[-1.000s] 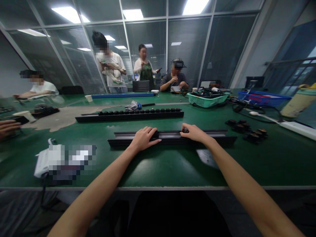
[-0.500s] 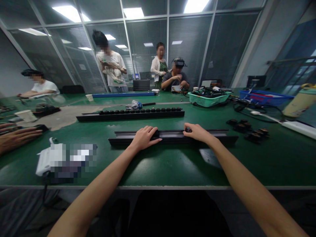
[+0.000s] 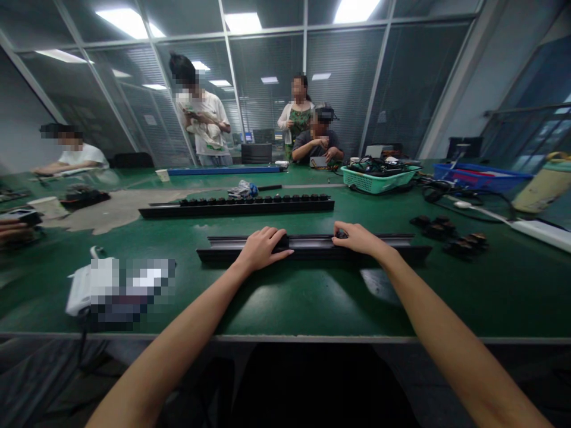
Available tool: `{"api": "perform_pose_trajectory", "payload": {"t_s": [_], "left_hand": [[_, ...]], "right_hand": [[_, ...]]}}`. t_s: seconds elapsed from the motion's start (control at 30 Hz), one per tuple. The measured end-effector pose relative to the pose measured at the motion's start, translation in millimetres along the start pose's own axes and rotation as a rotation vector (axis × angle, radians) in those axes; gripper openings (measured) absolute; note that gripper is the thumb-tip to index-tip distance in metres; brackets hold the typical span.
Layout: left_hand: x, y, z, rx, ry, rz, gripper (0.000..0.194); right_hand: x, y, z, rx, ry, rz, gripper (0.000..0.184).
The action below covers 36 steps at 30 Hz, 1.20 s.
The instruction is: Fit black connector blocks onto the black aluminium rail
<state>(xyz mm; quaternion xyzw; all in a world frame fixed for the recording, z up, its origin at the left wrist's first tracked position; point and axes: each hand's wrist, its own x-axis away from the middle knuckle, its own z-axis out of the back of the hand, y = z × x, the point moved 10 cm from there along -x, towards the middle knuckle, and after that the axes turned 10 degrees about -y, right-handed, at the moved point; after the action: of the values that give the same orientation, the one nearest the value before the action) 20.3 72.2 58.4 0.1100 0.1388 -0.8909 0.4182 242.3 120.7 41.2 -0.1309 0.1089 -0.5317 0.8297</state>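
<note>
Looking at the long black metal rail (image 3: 307, 246), which way does it point, please?

It lies flat on the green desk (image 3: 321, 309), and its long axis goes from left to right, parallel to the near edge of the desk. It sits in front of the person, a little to the right of the middle.

And the hands, what are they doing?

The left hand (image 3: 263, 249) is curved over a small black knob (image 3: 281, 241) on the rail, with the fingers closed around it. The right hand (image 3: 357, 239) grasps another small black knob (image 3: 341, 235) with its fingertips, farther right on the same rail. Both hands are clenched on the knobs, not released.

Is there something near this rail?

Yes. Farther away on the desk lies a second black rail (image 3: 236, 209), parallel to the first one, with a row of small black knobs along its top. To the right, a loose group of similar dark knobs (image 3: 448, 233) rests on the desk, near the right end of the first rail but not touching it.
</note>
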Motion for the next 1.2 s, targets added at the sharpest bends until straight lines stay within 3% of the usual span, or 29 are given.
{"api": "perform_pose_trajectory", "payload": {"t_s": [0.97, 1.2], "left_hand": [[0.3, -0.4, -0.8, -0.018, 0.002, -0.007, 0.056], [1.0, -0.6, 1.4, -0.020, 0.004, 0.000, 0.056]], "right_hand": [[5.1, 24.6, 0.0, -0.007, -0.091, -0.127, 0.018], [8.3, 17.5, -2.8, 0.024, -0.113, -0.031, 0.018]]}}
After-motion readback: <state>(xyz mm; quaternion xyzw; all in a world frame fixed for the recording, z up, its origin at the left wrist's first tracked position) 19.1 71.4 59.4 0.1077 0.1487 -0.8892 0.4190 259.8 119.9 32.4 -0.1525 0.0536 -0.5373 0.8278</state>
